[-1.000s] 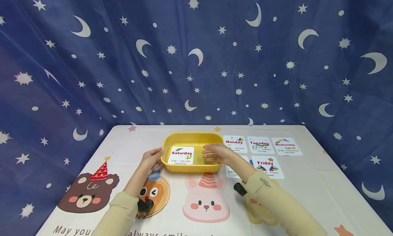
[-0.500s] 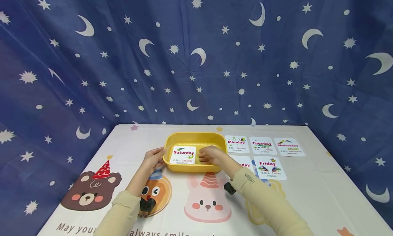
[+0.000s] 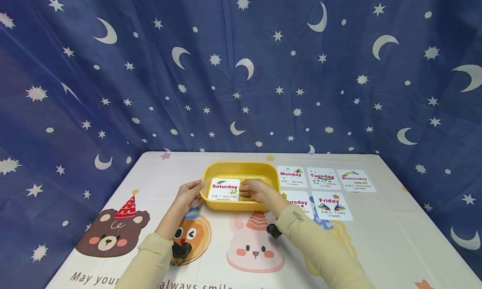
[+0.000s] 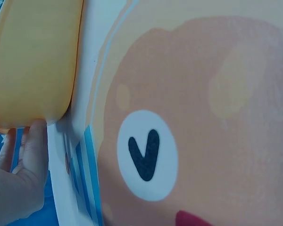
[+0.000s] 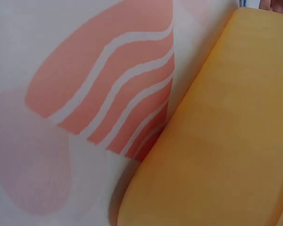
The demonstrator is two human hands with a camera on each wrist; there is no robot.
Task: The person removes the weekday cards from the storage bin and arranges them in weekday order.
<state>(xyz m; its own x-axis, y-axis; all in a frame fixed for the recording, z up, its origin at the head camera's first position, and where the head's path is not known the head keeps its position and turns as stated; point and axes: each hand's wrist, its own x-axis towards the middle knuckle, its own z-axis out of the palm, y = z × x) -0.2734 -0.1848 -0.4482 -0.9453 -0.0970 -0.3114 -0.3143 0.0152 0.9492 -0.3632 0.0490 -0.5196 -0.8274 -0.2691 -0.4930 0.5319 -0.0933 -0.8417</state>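
A yellow plastic tray (image 3: 241,206) stands at the back middle of the table. My left hand (image 3: 189,193) holds its left end at the rim; in the left wrist view the fingers (image 4: 35,146) lie against the outer end wall. Inside the tray, on its left side, is a white Saturday card (image 3: 224,190). My right hand (image 3: 257,189) reaches over the front right rim into the tray. Its fingertips are at the card's right edge, with no card seen between them. The tray's wall hides the right hand in the right wrist view.
Right of the tray lie two rows of cards: Monday (image 3: 292,177), Tuesday (image 3: 324,179) and Wednesday (image 3: 356,180) behind, Thursday (image 3: 299,202) and Friday (image 3: 332,206) in front. The cloth (image 3: 180,167) has printed animals. A blue star curtain (image 3: 241,92) stands behind.
My right hand has moved left inside the tray, up to the Saturday card's right edge. The Thursday card has come partly into sight behind the arm. The left hand stays on the tray.
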